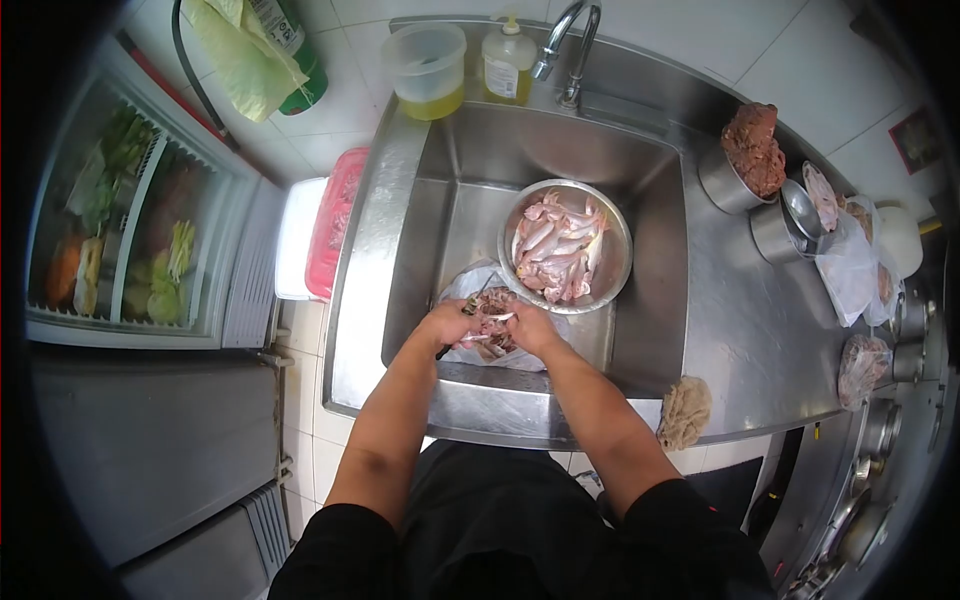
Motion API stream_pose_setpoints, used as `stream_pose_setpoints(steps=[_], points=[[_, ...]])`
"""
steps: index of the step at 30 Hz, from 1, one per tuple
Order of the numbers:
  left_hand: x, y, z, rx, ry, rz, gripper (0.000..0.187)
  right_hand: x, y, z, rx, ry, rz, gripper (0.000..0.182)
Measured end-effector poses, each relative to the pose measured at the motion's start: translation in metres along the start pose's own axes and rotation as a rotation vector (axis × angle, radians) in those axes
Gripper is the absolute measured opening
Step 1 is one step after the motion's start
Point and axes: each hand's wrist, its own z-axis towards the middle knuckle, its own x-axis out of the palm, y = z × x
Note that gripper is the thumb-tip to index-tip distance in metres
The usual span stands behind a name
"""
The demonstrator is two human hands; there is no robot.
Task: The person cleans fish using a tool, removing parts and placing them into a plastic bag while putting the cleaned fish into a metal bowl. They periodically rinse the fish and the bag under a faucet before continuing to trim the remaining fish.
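Observation:
In the sink, my left hand [453,322] is closed around a dark-handled tool [443,352]. Its dark handle end sticks out below my palm; its kind is hard to tell. My right hand [533,328] pinches a small pale pink fish [500,317] where the two hands meet. Beneath them lies a clear plastic bag [522,360] with reddish-pink fish scraps or pieces in it. Just beyond my right hand stands a round metal bowl [623,262], heaped with pale pink fish [560,245]. My fingers partly hide the held fish.
A faucet [572,60], a soap bottle [508,65] and a plastic tub [425,75] stand behind the steel sink [650,330]. On the right counter are a metal container [725,185] with minced meat and a brown cloth [685,412]. A glass-door fridge [130,220] is at left.

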Motion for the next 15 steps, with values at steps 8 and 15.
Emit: stream_pose_setpoints(steps=[8,15], points=[[-0.004,-0.007,-0.008,-0.068,-0.046,-0.137,0.026,0.004,0.000,0.005,0.057,-0.075,-0.086,0.024],[-0.007,-0.011,-0.011,-0.044,-0.087,-0.206,0.021,-0.002,0.003,0.003,0.081,-0.042,-0.099,0.026]])
